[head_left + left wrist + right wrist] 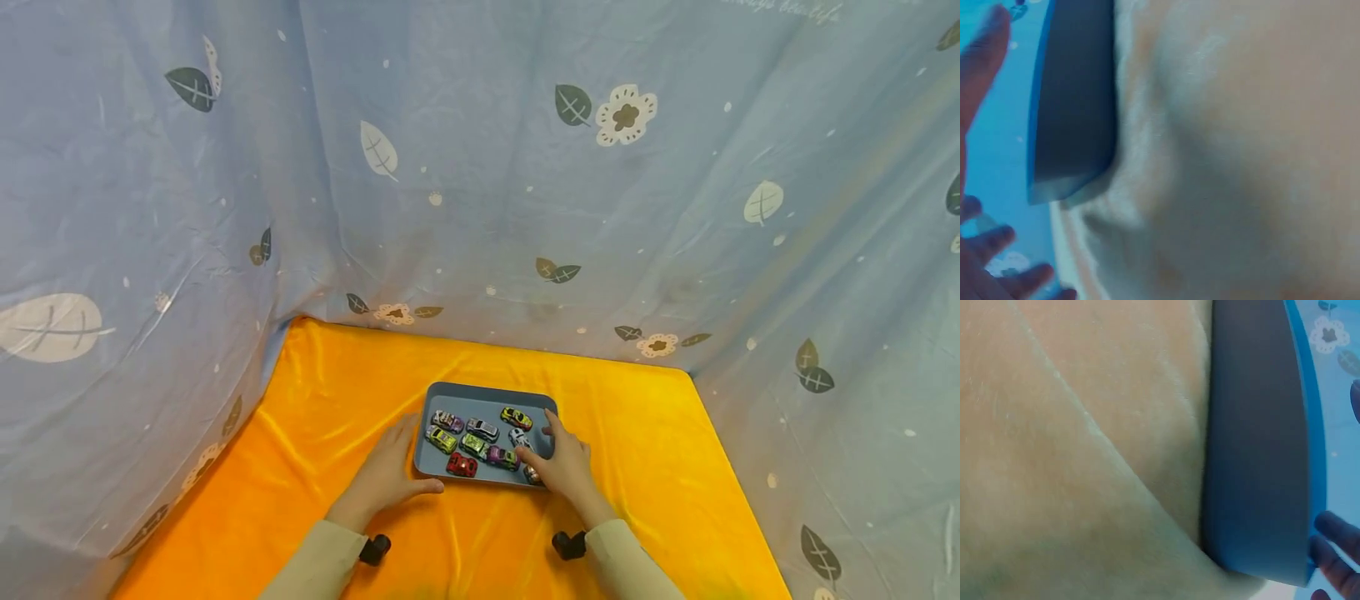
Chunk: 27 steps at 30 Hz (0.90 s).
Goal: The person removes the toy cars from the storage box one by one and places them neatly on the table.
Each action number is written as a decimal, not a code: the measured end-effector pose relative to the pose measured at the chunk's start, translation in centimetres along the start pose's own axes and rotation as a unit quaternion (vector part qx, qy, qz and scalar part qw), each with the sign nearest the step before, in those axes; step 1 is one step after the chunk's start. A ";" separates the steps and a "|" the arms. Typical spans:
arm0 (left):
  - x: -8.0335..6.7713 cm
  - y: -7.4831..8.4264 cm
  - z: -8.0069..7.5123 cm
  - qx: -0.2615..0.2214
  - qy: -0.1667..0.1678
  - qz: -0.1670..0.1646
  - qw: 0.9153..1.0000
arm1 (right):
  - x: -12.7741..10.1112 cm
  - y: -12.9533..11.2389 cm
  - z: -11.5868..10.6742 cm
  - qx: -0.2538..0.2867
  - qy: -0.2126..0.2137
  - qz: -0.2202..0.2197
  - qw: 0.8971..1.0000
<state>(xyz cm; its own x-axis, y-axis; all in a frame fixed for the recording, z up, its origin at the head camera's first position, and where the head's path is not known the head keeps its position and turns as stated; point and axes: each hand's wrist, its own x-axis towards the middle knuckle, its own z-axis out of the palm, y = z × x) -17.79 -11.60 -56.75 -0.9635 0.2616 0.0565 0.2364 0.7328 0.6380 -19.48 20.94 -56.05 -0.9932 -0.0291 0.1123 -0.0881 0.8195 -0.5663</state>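
Observation:
A grey-blue tray [483, 393] holds several small toy cars. Among them are a red car [462, 465], a silver car [482, 429], a purple and green car [503, 457] and a yellow car [517, 418]. Beside the tray's left end is my left hand [381, 477], its fingers spread and the thumb pointing along the near edge; it holds nothing. My right hand [567, 463] reaches over the right end with thumb and fingers apart, partly covering a brownish car [532, 475]. In the right wrist view, fingertips [1329, 528] are at the tray's rim; whether they touch is unclear.
An orange plush cloth [360, 375] covers the surface under the tray. Blue-grey curtains [480, 167] printed with leaves and flowers hang behind it and along both sides. Each wrist carries a small black camera [374, 550].

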 end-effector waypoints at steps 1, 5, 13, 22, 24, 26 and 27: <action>0.2 0.0 0.2 -0.028 0.000 0.000 1.000 | 0.1 0.2 0.2 0.008 -0.001 0.009 1.000; 1.0 0.0 0.8 -0.122 0.004 -0.027 0.992 | 0.4 0.6 1.1 0.025 0.002 0.031 0.999; 1.8 -0.7 1.5 -0.226 -0.003 -0.055 0.972 | 0.6 0.6 2.4 0.021 0.010 0.050 0.998; 2.2 -2.0 2.2 -0.289 0.006 -0.058 0.956 | 0.6 0.7 3.3 0.014 0.028 0.073 0.997; 2.1 -1.9 2.2 -0.283 0.009 -0.055 0.957 | 0.5 0.7 3.4 0.009 0.032 0.072 0.997; 2.1 -1.9 2.2 -0.285 0.011 -0.058 0.957 | 0.5 0.7 3.4 0.007 0.036 0.069 0.997; 2.2 -1.9 2.2 -0.289 0.012 -0.059 0.955 | 0.6 0.7 3.5 0.005 0.038 0.067 0.997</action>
<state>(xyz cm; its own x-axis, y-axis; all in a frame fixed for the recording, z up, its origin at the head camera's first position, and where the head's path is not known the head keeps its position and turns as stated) -20.04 -11.01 -59.53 -0.9835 0.1790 -0.0282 0.0244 0.2848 0.9583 -20.36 19.52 -59.22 -0.9878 0.1230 0.0959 0.0433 0.8072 -0.5887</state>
